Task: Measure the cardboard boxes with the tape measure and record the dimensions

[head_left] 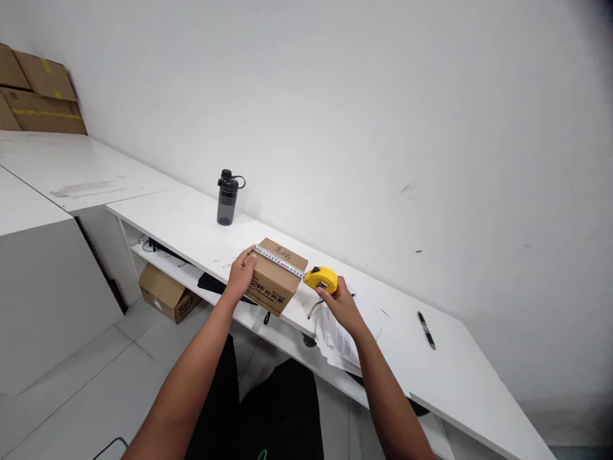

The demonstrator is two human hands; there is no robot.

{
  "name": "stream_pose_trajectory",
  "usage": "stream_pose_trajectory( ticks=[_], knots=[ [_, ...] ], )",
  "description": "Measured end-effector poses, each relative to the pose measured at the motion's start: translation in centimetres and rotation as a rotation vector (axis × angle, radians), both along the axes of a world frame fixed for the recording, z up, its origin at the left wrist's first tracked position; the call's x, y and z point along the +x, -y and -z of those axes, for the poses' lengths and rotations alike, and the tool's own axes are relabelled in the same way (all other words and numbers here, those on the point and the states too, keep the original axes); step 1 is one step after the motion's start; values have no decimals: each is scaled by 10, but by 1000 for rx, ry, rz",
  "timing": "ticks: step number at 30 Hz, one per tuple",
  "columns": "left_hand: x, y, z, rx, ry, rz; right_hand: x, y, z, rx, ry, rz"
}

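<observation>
A small brown cardboard box [272,281] with dark printing on its front and handwriting on top sits at the front edge of the white shelf desk. Across its top lies the pulled-out blade of a tape measure [322,278], whose yellow case is at the box's right end. My left hand [242,271] is closed at the box's left end, pinching the blade's tip against the top edge. Fingers of my right hand [339,299] wrap the yellow case from the right and below. A dark wrist strap hangs from the case.
Behind the box stands a dark water bottle [227,201]. Papers [340,338] lie under my right forearm, and a black pen [426,330] is farther right. An open carton [167,292] rests on the floor below. Large cartons [48,96] are stacked far left. A white wall borders the desk.
</observation>
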State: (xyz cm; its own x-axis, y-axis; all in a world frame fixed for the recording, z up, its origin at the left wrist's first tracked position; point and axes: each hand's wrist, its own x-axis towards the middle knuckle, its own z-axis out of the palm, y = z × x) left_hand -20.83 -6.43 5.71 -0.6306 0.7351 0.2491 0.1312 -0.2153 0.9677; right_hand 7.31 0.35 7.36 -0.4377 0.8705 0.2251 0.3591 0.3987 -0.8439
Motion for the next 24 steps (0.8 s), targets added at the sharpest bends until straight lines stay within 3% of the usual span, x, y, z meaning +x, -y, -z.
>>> stream_pose_trajectory(
  ticks=[8, 13, 19, 24],
  knots=[
    [-1, -1, 2, 9, -4, -2, -3, 2, 2, 23, -47, 9],
    [-1, -1, 2, 23, 31, 16, -19, 11, -13, 110, 58, 60],
    [1, 2, -2, 12, 49, 37, -73, 7, -47, 364, 472, 7],
    [1, 5, -3, 4, 28, 32, -135, -2, -64, 466, 577, -56]
  ],
)
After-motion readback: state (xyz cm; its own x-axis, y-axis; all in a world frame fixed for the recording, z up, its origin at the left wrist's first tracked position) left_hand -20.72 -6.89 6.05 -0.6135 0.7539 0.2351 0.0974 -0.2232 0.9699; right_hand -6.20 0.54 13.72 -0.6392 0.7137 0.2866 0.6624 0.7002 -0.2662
